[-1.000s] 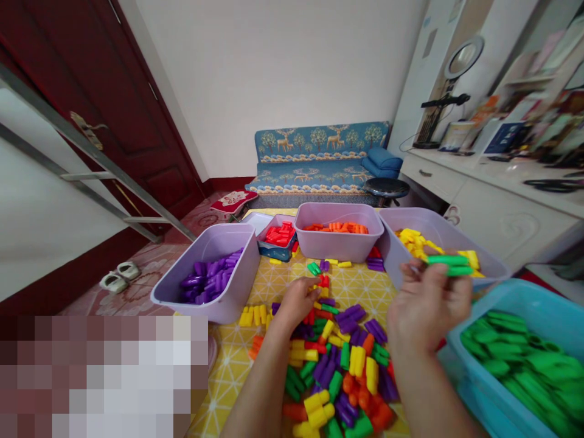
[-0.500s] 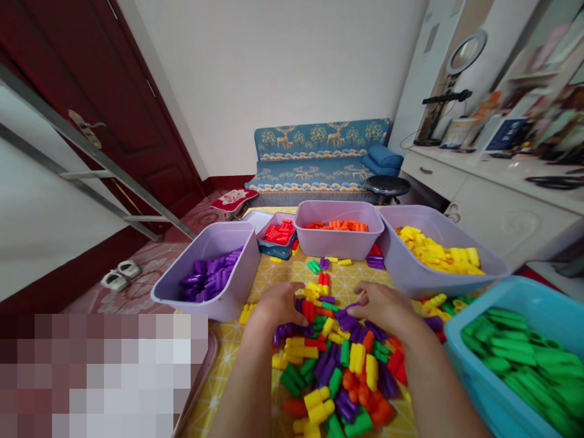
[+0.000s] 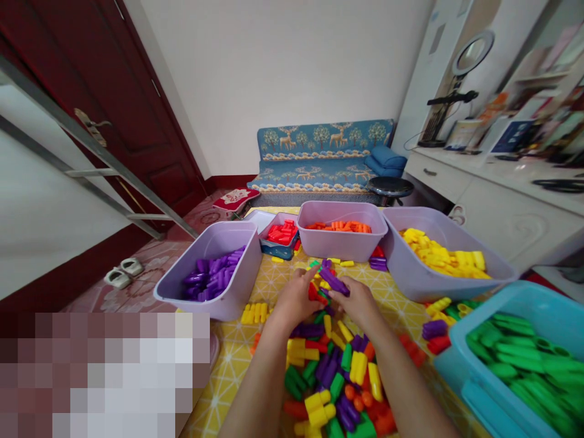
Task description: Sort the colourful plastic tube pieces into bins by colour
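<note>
A purple building block point(image 3: 334, 281) is pinched in my right hand point(image 3: 361, 303), above the far end of a mixed heap of plastic building blocks point(image 3: 335, 371). Close on its left, my left hand point(image 3: 295, 299) curves over the heap with thumb and index finger apart. A red block point(image 3: 314, 292) lies between those fingertips, but whether they grip it is not clear. Yellow, green, orange, red and purple blocks make up the heap, partly hidden by my forearms.
Around the yellow patterned tablecloth point(image 3: 221, 389) stand a bin of purple blocks point(image 3: 166, 292), a small box of red ones point(image 3: 278, 249), a bin of orange point(image 3: 340, 244), a bin of yellow point(image 3: 410, 285) and a turquoise bin of green point(image 3: 460, 340). Loose yellow blocks point(image 3: 254, 313) lie left.
Both hands have moved closer together at the far end of the heap. The right hand has carried the purple block up and left. Some orange-red blocks now lie right of my right forearm.
</note>
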`<action>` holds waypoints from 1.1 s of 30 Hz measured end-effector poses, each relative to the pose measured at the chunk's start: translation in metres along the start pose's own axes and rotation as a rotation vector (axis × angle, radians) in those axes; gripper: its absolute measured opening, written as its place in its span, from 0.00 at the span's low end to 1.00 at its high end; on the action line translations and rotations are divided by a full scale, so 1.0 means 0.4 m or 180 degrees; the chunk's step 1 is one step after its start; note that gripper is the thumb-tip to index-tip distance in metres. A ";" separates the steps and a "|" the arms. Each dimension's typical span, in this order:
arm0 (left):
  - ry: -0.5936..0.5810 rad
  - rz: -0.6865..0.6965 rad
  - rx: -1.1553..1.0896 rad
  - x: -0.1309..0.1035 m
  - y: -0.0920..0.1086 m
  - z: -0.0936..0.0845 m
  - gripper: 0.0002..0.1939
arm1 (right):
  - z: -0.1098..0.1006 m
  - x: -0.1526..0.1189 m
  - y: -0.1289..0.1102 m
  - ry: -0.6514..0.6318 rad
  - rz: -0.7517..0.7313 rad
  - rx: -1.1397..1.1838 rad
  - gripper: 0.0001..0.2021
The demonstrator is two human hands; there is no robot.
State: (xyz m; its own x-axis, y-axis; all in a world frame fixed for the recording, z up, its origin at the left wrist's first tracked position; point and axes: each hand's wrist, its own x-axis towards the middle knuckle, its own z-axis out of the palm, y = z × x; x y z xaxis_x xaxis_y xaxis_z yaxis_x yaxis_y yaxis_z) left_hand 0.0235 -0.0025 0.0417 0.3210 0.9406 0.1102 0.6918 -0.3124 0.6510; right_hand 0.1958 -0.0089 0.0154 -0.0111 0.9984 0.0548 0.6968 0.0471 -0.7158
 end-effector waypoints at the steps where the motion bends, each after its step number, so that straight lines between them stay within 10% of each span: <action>1: 0.0002 0.0102 -0.0169 -0.001 0.004 -0.004 0.42 | 0.000 0.002 0.002 0.0019 -0.0061 -0.0003 0.09; 13: 0.0157 -0.0033 -0.0577 0.021 0.007 -0.006 0.12 | -0.018 -0.005 -0.035 0.0014 0.0001 0.1748 0.15; 21: -0.0009 0.0092 -0.1310 0.005 0.020 0.001 0.31 | -0.020 -0.009 -0.038 -0.0291 0.0103 0.1983 0.19; 25: -0.0212 0.0296 -0.1570 0.007 0.026 0.007 0.25 | -0.018 -0.015 -0.047 -0.0316 -0.0205 0.1627 0.23; 28: 0.0268 -0.0059 -0.1966 0.019 0.037 -0.009 0.19 | -0.018 -0.015 -0.047 -0.0260 -0.0099 0.1738 0.26; 33: 0.2364 -0.0276 -0.4299 0.001 0.075 -0.133 0.20 | -0.021 -0.012 -0.046 0.0083 0.0184 0.2123 0.27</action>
State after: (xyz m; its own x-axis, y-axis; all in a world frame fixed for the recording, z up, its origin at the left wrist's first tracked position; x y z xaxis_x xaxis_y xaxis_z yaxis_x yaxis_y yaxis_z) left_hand 0.0100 -0.0046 0.1010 -0.3544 0.9289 0.1071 -0.5217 -0.2915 0.8018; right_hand 0.1891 -0.0147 0.0344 0.0359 0.9993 0.0143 0.1031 0.0106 -0.9946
